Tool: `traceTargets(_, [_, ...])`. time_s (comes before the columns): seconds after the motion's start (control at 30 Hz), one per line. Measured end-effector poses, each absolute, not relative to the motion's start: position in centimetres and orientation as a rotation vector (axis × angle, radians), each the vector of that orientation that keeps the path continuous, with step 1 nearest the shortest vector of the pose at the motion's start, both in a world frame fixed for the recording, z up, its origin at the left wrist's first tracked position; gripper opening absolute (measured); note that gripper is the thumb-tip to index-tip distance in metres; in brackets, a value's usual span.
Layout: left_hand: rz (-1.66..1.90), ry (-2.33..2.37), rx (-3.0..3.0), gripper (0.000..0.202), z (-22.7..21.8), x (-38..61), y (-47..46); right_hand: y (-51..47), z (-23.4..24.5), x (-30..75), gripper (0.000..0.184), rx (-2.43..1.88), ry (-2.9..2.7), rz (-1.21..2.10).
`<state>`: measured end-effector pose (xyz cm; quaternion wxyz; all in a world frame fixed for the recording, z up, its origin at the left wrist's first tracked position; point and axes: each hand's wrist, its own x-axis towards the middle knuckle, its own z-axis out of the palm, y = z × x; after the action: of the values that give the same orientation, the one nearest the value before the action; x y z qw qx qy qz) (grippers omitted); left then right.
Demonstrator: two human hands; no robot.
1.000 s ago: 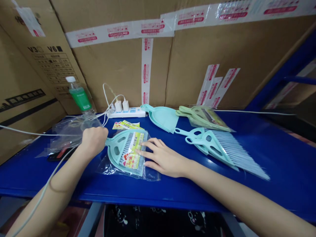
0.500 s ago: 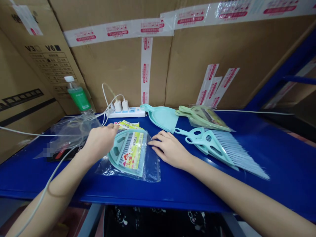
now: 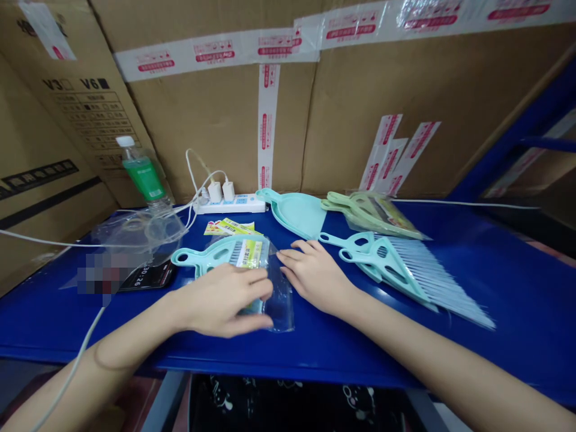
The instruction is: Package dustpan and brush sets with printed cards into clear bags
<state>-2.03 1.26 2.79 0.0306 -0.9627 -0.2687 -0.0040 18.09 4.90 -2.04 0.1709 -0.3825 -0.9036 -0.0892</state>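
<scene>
A teal brush-and-dustpan set in a clear plastic bag (image 3: pixel 234 255) lies on the blue table (image 3: pixel 315 348), its handle sticking out to the left. My left hand (image 3: pixel 225 300) lies flat on the bag's near part, fingers stretched out to the right. My right hand (image 3: pixel 315 273) rests flat on the bag's right edge, fingers apart and pointing left. A yellow printed label shows through the plastic between the hands.
Two loose teal brushes (image 3: pixel 405 270) lie right of my right hand, a teal dustpan (image 3: pixel 297 213) and a bagged green set (image 3: pixel 373 213) behind. A power strip (image 3: pixel 229 204), green bottle (image 3: pixel 144 174), clear bags (image 3: pixel 135 231) and a phone (image 3: pixel 148 276) sit left. Cardboard boxes wall the back.
My left hand left the handle and moved right onto the bag, now lying flat on it. My right hand slid from the bag's top to its right edge.
</scene>
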Motion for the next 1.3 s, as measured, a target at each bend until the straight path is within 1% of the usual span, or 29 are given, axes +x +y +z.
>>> traceTargets(0.07, [0.032, -0.752, -3.031, 0.031, 2.5, -1.7, 0.9, 4.8, -2.0, 18.1, 0.026, -1.095, -2.558, -0.267])
traceTargets(0.1, [0.060, -0.733, -3.039, 0.031, 2.3, -1.5, 0.9, 4.8, -2.0, 18.1, 0.026, -1.084, -2.555, -0.274])
traceTargets(0.27, [0.125, -0.710, -3.031, 0.011, 2.0, -1.3, 0.8, 4.9, -2.4, 18.0, 0.025, -1.015, -2.563, -0.311])
traceTargets(0.4, [0.131, -0.678, -3.026, 0.004, 2.1, -1.3, 0.8, 4.9, -2.1, 18.1, 0.026, -1.092, -2.545, -0.231])
traceTargets(0.6, [0.152, -0.689, -3.043, 0.005, 2.1, -1.5, 0.7, 4.3, -1.2, 18.6, 0.029, -1.203, -2.504, -0.215])
traceTargets(0.73, [0.149, -0.674, -3.065, 0.007, 2.1, -1.6, 0.7, 4.5, -1.2, 18.8, 0.022, -1.141, -2.512, -0.257])
traceTargets(0.83, [0.156, -0.656, -3.091, 0.009, 2.1, -1.6, 0.8, 4.6, -1.3, 18.8, 0.022, -1.168, -2.509, -0.300])
traceTargets(1.1, [0.151, -0.629, -3.164, 0.013, 2.3, -1.8, 0.8, 4.0, -0.3, 19.4, 0.030, -1.328, -2.464, -0.389])
traceTargets(1.3, [0.138, -0.619, -3.186, 0.014, 2.3, -1.9, 0.8, 4.5, -0.4, 19.6, 0.018, -1.255, -2.454, -0.332])
